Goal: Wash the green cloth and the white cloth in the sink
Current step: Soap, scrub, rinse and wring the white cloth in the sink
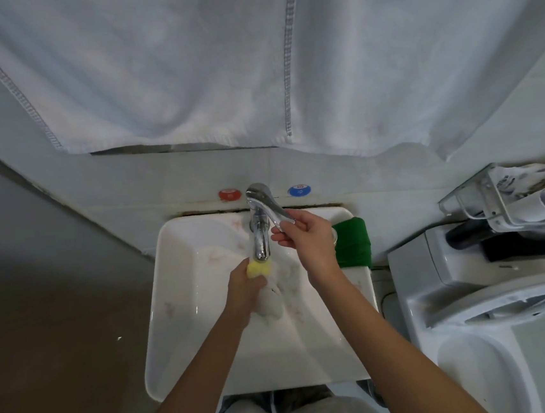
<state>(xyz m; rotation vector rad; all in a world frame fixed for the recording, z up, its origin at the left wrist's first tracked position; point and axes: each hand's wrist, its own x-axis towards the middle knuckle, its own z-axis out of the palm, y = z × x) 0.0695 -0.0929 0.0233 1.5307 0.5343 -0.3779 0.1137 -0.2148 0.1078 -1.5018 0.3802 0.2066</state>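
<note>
White sink (181, 315), faint pinkish marks seen on basin. Chrome silver tap (261, 237). Green cloth (351, 247), solid, no pattern. White cloth (273, 301). Yellow sponge (258, 269). Red disc (229, 194) and blue disc (299, 190) noted on pale wall. White towel (250, 58) with grey stitched lines. Floor (59, 326) brown.

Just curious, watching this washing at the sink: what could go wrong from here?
The green cloth lies draped over the sink rim's right edge; it might slip off outward. The right hand grips the tap lever, so a sudden strong flow could splash over the left hand holding the white cloth and a yellow sponge.
</note>
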